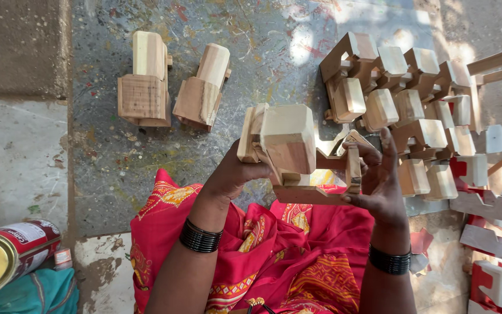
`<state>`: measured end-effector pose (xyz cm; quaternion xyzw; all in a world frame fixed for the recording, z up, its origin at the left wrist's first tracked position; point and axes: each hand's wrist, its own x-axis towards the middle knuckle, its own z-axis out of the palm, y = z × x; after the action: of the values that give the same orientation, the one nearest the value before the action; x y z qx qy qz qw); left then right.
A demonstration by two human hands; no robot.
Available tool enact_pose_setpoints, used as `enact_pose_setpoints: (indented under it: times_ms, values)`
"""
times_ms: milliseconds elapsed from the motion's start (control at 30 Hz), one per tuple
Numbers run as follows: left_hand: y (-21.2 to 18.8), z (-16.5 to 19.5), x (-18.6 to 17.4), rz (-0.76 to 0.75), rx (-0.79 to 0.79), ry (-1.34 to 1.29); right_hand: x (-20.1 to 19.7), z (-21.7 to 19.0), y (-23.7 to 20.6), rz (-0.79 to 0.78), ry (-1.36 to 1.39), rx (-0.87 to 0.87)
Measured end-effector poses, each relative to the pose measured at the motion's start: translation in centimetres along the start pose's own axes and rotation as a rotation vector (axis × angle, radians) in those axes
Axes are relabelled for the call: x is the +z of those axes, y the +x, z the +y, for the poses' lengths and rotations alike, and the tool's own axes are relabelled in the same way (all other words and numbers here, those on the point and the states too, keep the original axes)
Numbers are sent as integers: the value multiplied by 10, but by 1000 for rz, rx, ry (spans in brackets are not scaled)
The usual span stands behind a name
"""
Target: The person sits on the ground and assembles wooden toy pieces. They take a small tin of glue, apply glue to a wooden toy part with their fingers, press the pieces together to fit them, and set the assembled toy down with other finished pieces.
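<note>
Head view, looking down at a person seated on a paint-spattered floor (251, 52). Both hands hold one unpainted wooden toy truck (297, 154) above the lap, over red patterned cloth (274, 256). The left hand (236, 171) grips the blocky cab end, its fingers curled shut around the wood from below. The right hand (382, 174) grips the flat chassis end, with the thumb under the base and the fingers (386, 145) pressed against an upright piece. The truck is clear of the floor and touches nothing else.

Two similar wooden trucks (172, 81) lie side by side on the floor ahead of the left hand, apart from the rest; judging by this, they appear to be finished pieces set aside. To the right, a pile of unpainted wooden parts (402, 99) lies heaped together, with red and pale painted pieces (495, 232) nearer the edge; much stock appears to remain unworked. An open tin of yellow paint (1, 256) lies at lower left, well apart from both hands.
</note>
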<state>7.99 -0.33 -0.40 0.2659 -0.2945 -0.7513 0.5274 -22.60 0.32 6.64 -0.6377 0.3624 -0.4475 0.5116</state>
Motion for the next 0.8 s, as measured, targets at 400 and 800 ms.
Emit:
enact_pose_setpoints:
  times_ms: [400, 800]
  values:
    - [37, -35, -23, 110, -6, -277, 2, -33, 26, -51, -276, -3]
    - [87, -71, -45, 127, -22, -460, 6, -54, 70, -48, -467, 151]
